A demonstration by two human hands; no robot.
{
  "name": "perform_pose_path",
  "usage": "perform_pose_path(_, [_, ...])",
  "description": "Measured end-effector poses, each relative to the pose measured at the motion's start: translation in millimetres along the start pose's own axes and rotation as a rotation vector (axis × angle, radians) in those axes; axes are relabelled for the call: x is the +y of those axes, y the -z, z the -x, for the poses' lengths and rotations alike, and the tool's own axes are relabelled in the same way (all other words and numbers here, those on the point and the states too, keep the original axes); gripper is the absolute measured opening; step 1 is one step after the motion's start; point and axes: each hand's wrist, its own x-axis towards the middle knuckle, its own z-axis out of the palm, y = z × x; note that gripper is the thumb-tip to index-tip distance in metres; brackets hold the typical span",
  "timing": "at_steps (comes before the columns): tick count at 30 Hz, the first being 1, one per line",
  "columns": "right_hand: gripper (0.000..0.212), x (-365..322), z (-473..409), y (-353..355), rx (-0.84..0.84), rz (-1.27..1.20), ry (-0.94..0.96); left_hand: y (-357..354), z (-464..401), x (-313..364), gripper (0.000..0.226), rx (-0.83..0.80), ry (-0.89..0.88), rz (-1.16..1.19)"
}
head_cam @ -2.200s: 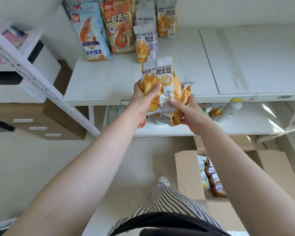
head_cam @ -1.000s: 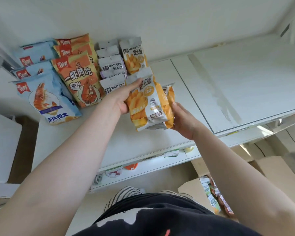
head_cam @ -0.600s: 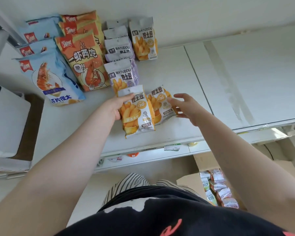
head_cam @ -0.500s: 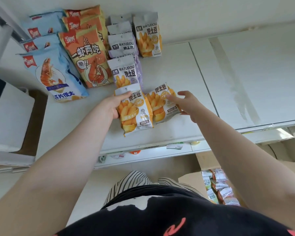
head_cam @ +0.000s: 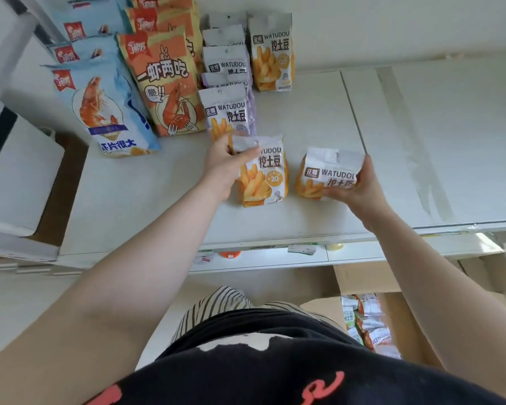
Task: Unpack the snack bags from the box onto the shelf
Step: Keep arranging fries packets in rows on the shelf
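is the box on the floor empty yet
Not empty. The cardboard box stands open on the floor, and several snack bags show inside it.

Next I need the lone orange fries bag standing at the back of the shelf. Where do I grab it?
Pinch the orange fries bag by its flat sealed top edge, coming from above and the right: purple-and-white bags crowd its left side, while the shelf lies bare on its right.

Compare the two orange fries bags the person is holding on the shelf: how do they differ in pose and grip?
The left hand pinches the top corner of its fries bag, which shows its whole front; the right hand grips the other fries bag by its right side and lower edge, hiding part of the picture. The left bag sits just in front of the purple bag; the right bag stands apart on the shelf. Both carry the same WATUDOU design.
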Motion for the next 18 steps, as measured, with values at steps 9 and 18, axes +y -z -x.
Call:
perform_pose_path(9, [0.058,4,-11,4,-0.035,0.063,0.006,1,-7,13,0.033,-0.052,-0.172,-0.258])
perform_pose_path(18, [0.041,-1,-9,21,-0.119,0.070,-0.042,4,-18,29,0.019,-0.188,-0.293,-0.581])
